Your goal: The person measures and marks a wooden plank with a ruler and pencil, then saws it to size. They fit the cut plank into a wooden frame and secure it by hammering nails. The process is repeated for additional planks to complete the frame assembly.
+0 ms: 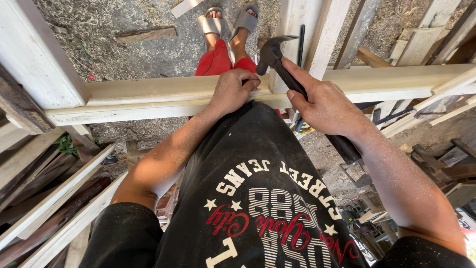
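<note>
The claw hammer (277, 57) stands raised just above the pale wooden rail (148, 97), its dark steel head over the rail's top edge near the middle of its length, claw pointing left. The right hand (325, 101) is clenched round the hammer's dark handle just below the head, forefinger laid along the shaft. The left hand (233, 89) rests on the rail's upper face just left of the hammer head, fingers curled in with the tips pinched together; whether they pinch anything I cannot tell.

The rail runs from side to side in front of the person, painted or primed a cream white, joined at its left end to a broad white post (34, 54) and crossed behind the hammer by upright white boards (317, 30). Beyond the rail's far edge the ground (109, 20) is grey and thick with sawdust and shavings, an offcut of plank (146, 34) lying on it. The person's sandalled feet (230, 22) stand there, red shorts (223, 62) above them. Stacked slats (54, 188) crowd the near left; timber scraps (441, 168) and clutter fill the right.
</note>
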